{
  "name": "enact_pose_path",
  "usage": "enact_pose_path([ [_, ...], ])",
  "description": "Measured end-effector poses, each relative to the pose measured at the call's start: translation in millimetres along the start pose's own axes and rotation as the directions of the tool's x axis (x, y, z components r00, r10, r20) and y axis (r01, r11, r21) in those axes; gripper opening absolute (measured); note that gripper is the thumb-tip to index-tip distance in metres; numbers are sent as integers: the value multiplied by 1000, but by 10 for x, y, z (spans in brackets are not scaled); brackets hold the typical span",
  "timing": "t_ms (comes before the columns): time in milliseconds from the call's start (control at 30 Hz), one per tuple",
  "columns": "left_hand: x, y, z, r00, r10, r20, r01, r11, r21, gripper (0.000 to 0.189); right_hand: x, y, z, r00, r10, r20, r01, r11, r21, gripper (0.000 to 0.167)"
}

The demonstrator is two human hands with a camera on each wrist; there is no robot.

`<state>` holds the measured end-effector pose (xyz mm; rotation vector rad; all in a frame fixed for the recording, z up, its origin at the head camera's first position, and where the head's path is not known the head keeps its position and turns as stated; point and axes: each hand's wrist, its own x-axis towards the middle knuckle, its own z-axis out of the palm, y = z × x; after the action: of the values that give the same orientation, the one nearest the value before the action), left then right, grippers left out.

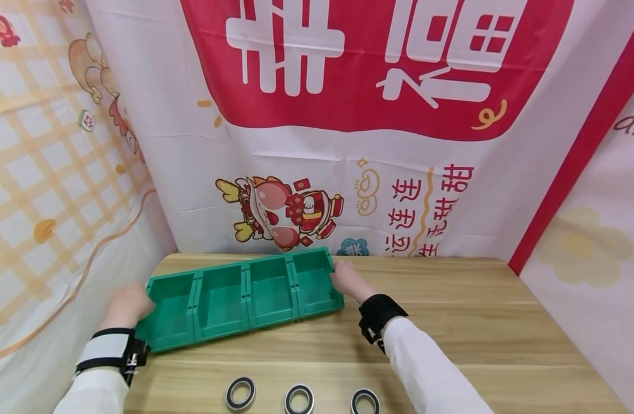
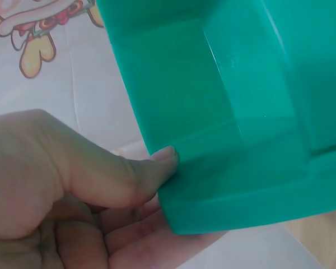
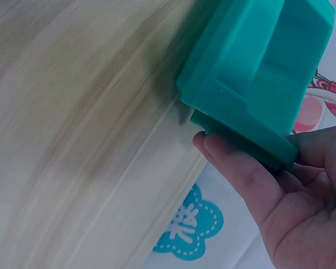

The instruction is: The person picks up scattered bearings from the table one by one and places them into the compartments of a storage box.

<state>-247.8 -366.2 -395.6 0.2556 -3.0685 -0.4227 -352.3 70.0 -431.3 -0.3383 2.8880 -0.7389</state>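
A green row of joined open bins [image 1: 221,334] slants across the left part of the table, its right end farther back. My left hand [image 1: 126,305] grips its left end; in the left wrist view the thumb [image 2: 167,159] lies over the rim of the bin [image 2: 173,112] and the fingers are underneath. At the other end my right hand [image 1: 349,280] holds the end wall. In the right wrist view that hand [image 3: 291,196] has its fingers under the bin's edge [image 3: 241,131] and its thumb on the side. No contents show in the compartments.
Three ball bearings, a left one [image 1: 241,394], a middle one [image 1: 299,399] and a right one [image 1: 365,402], lie along the near part of the wooden table [image 1: 467,322]. A printed cloth [image 1: 192,172] hangs behind the table, with other cloths at both sides.
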Motion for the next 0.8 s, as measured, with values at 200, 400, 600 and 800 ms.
enact_pose_path([
  [200,41,193,74,999,47,-3,-47,999,7,13,-148,209,-91,1000,-5,-20,5,1000,17,19],
  [400,92,437,148,998,55,14,-55,998,-23,17,-325,456,-218,999,-16,-41,18,999,41,17],
  [600,137,669,268,995,77,57,-69,988,-136,23,-512,744,-321,997,-7,-80,7,1000,-2,17],
  [800,188,838,350,990,99,103,-74,971,-227,24,-683,991,-420,992,-47,-118,47,999,-6,17],
])
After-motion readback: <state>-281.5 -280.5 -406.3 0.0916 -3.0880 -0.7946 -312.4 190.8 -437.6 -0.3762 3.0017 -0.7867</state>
